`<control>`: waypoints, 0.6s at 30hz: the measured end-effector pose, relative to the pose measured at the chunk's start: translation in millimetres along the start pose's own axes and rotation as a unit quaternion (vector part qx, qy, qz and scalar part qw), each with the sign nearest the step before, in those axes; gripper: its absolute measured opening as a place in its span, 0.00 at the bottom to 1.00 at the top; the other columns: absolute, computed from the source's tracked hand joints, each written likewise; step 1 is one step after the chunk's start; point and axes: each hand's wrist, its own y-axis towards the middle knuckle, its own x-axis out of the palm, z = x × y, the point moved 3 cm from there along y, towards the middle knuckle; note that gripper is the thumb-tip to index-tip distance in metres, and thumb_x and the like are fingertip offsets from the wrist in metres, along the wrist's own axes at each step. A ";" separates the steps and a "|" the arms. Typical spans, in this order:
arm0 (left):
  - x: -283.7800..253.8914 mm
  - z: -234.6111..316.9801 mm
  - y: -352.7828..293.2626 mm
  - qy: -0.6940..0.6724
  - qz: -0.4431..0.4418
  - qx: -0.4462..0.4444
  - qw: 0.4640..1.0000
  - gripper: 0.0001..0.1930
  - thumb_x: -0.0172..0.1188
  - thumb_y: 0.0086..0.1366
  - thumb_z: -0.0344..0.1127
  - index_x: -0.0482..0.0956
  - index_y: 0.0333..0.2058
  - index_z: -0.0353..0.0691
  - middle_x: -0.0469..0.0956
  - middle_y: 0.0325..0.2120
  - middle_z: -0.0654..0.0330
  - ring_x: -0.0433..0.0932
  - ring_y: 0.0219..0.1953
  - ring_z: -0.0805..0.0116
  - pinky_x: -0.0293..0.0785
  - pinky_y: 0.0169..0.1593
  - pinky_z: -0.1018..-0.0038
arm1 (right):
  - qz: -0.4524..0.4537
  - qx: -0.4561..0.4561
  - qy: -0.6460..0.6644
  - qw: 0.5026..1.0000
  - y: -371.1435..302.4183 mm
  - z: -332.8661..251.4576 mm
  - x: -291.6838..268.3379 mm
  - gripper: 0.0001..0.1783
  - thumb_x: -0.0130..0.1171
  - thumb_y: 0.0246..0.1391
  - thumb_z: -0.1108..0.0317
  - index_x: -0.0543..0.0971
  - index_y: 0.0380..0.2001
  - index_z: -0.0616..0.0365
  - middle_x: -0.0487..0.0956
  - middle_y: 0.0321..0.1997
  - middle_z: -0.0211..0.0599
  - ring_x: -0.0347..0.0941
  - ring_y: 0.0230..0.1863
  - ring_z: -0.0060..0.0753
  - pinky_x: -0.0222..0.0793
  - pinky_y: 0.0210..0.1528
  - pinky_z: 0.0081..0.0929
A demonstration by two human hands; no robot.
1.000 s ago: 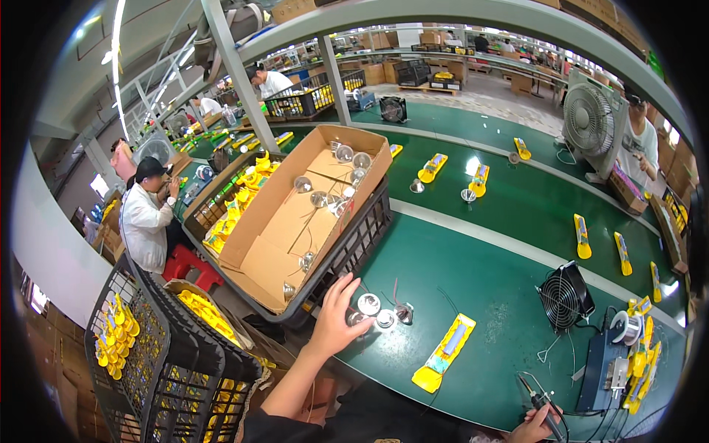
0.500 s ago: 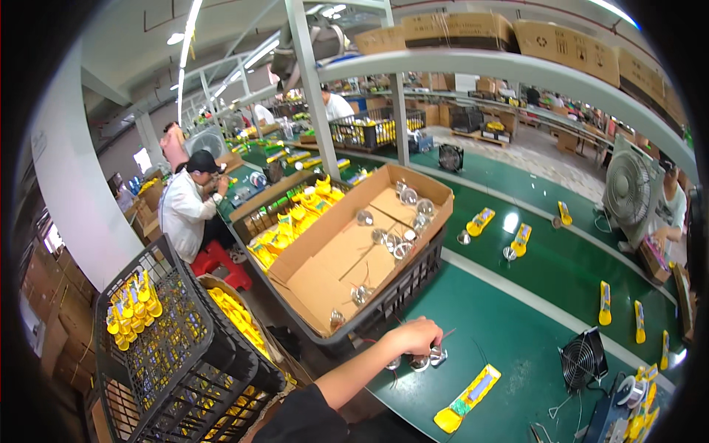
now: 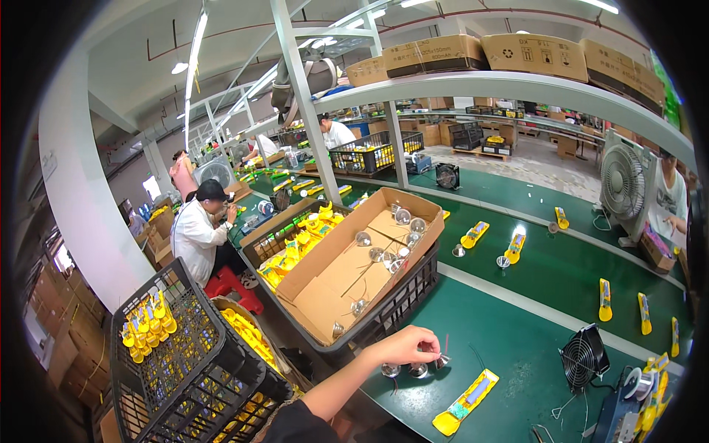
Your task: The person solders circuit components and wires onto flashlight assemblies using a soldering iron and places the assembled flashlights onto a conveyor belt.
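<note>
My left hand (image 3: 410,345) reaches over the green bench top (image 3: 509,354), fingers pinched together on a small silver lamp reflector (image 3: 442,362) with thin wires. The reflector is tilted, and a red wire stands up beside the fingers. Two more silver reflectors, one under my wrist (image 3: 390,370) and one under my fingers (image 3: 418,371), sit on the bench. To their right lies a yellow flashlight shell (image 3: 465,403) with a lilac cylinder and a green part inside. My right hand is out of view.
A cardboard tray (image 3: 317,299) with loose reflectors rests on a black crate (image 3: 399,306). At left stand black crates (image 3: 199,369) of yellow parts. A small black fan (image 3: 583,358) and a wire spool (image 3: 639,384) are at right. Beyond runs a green belt (image 3: 550,284) carrying yellow shells.
My left hand has drawn back slightly, and the reflector at its fingertips has tipped and come apart from its two neighbours. The view has shifted a little.
</note>
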 end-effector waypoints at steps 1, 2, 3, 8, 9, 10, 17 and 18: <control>1.6 1.7 -7.0 -0.001 0.055 0.059 0.997 0.05 0.59 0.51 0.30 0.74 0.25 0.35 0.74 0.27 0.59 0.72 0.32 0.71 0.67 0.39 0.76 | 0.012 -0.023 0.060 0.998 1.8 7.2 2.0 0.15 0.50 0.53 0.62 0.69 0.23 0.65 0.69 0.17 0.37 0.64 0.19 0.30 0.60 0.23 0.26; 5.1 3.1 -14.4 -0.003 0.109 0.117 0.987 0.04 0.60 0.50 0.28 0.74 0.25 0.36 0.74 0.30 0.59 0.72 0.36 0.71 0.67 0.41 0.76 | 0.025 -0.046 0.119 0.991 1.5 11.0 1.9 0.14 0.51 0.52 0.64 0.68 0.22 0.65 0.68 0.16 0.37 0.63 0.18 0.28 0.60 0.22 0.25; 15.3 2.3 -19.5 -0.003 0.106 0.116 0.988 0.04 0.60 0.50 0.28 0.74 0.25 0.36 0.74 0.30 0.59 0.72 0.36 0.71 0.67 0.41 0.76 | 0.025 -0.044 0.117 0.992 1.1 7.1 1.7 0.14 0.51 0.52 0.64 0.68 0.22 0.65 0.68 0.16 0.37 0.63 0.18 0.28 0.60 0.22 0.25; 68.2 -19.3 -47.1 -0.466 0.188 0.102 0.858 0.01 0.55 0.54 0.23 0.72 0.26 0.34 0.73 0.34 0.53 0.72 0.40 0.67 0.67 0.44 0.71 | 0.014 -0.064 0.200 0.978 1.6 -7.6 2.1 0.12 0.52 0.48 0.67 0.67 0.20 0.64 0.68 0.15 0.35 0.61 0.16 0.24 0.58 0.20 0.22; 77.8 -17.5 -49.0 -0.496 0.188 0.056 0.846 0.02 0.55 0.53 0.23 0.72 0.24 0.35 0.74 0.31 0.53 0.71 0.42 0.63 0.63 0.50 0.66 | 0.016 -0.060 0.203 0.977 0.7 -10.7 -0.3 0.12 0.52 0.49 0.67 0.67 0.20 0.65 0.68 0.15 0.35 0.61 0.17 0.24 0.58 0.20 0.22; 83.2 -15.9 -50.4 -0.505 0.173 0.048 0.844 0.02 0.55 0.53 0.23 0.72 0.24 0.35 0.74 0.31 0.53 0.71 0.42 0.63 0.63 0.50 0.66 | 0.015 -0.039 0.143 0.989 0.8 -9.3 0.3 0.12 0.51 0.49 0.67 0.68 0.20 0.65 0.68 0.15 0.35 0.61 0.17 0.25 0.58 0.20 0.22; 114.7 -7.8 -63.3 -0.171 0.328 -0.008 0.929 0.04 0.58 0.51 0.28 0.77 0.27 0.36 0.76 0.26 0.59 0.73 0.25 0.69 0.66 0.31 0.77 | 0.035 0.027 0.309 0.950 1.1 -5.8 12.5 0.06 0.48 0.48 0.75 0.65 0.30 0.62 0.66 0.25 0.32 0.55 0.12 0.13 0.52 0.11 0.12; 117.3 1.7 -66.9 -0.100 0.359 -0.006 0.928 0.03 0.59 0.49 0.28 0.78 0.25 0.37 0.75 0.24 0.60 0.71 0.24 0.68 0.65 0.31 0.75 | 0.009 0.018 0.346 0.938 -0.6 -3.2 12.7 0.06 0.49 0.49 0.74 0.65 0.31 0.61 0.66 0.22 0.31 0.57 0.11 0.14 0.53 0.11 0.11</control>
